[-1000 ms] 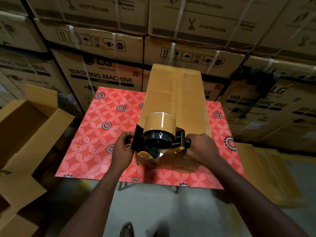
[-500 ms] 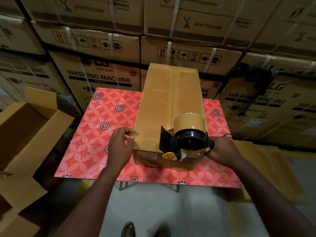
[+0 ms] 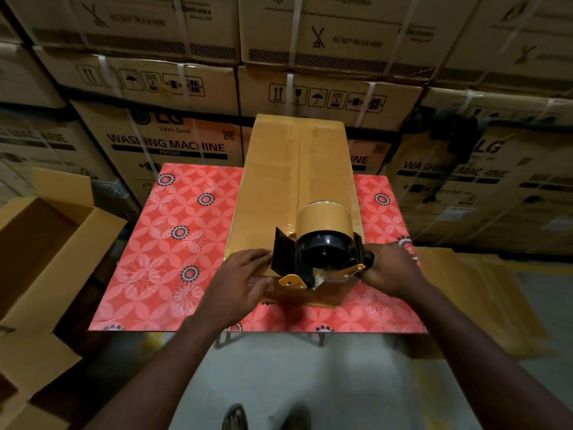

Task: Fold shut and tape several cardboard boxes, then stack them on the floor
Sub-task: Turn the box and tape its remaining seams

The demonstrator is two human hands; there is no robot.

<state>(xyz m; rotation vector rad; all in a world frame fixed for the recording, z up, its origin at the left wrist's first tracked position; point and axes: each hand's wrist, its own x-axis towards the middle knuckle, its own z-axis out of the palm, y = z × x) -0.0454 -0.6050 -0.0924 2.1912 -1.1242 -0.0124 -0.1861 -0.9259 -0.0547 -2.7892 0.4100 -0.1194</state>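
Your long tan cardboard box (image 3: 294, 187) shines glossy brown along its middle. Your black plastic tape dispenser (image 3: 322, 254) has mustard-yellow plates and a tan tape roll (image 3: 324, 217). The table (image 3: 173, 259) is coral red, latticed with pale petals and black-and-white rosettes. At twelve o'clock, brown stacked cartons (image 3: 173, 141) carry black print and white straps.

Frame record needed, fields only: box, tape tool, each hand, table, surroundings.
box: closed cardboard box, lengthwise on the table, glossy tape along its top
tool: tape dispenser with tan roll, at the box's near end
right hand: grips the dispenser handle
left hand: rests on the box's near left corner
table: red floral top
surroundings: open box on the left; stacked washing machine cartons behind
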